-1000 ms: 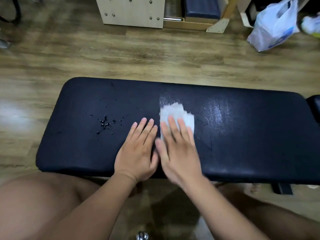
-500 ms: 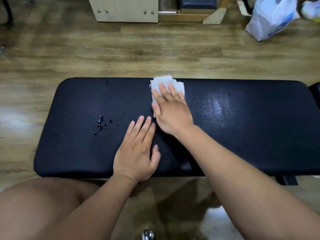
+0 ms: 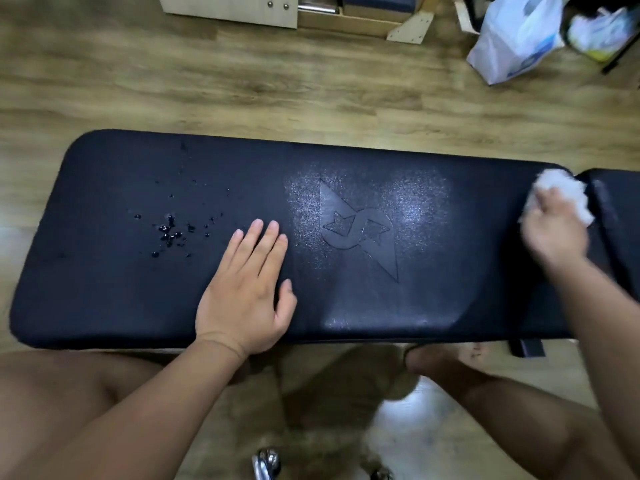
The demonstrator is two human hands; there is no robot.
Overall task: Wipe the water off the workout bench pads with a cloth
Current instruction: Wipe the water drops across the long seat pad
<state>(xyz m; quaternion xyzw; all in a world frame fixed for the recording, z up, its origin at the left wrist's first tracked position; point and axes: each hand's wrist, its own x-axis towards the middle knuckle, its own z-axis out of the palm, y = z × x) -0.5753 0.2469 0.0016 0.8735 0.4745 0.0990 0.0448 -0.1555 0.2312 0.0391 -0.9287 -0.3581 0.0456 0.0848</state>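
Observation:
A long black bench pad (image 3: 450, 271) lies across the view, with an embossed logo near its middle. Water droplets (image 3: 171, 233) bead on its left part. My left hand (image 3: 247, 292) rests flat on the pad, fingers straight, just right of the droplets. My right hand (image 3: 554, 230) presses a bunched white cloth (image 3: 561, 188) onto the pad's far right end, beside the gap to a second black pad (image 3: 620, 216). The right hand is blurred, and its fingers lie over the cloth. A dull wiped sheen covers the pad's middle.
Wooden floor surrounds the bench. A wooden frame (image 3: 242, 8) stands at the top. A white plastic bag (image 3: 516, 39) sits at the top right. My bare legs are under the bench's near edge, and a metal part (image 3: 266, 462) shows at the bottom.
My right hand has swept the cloth from the pad's far middle edge to its right end. The cloth is now bunched rather than flat. My left hand has stayed in place.

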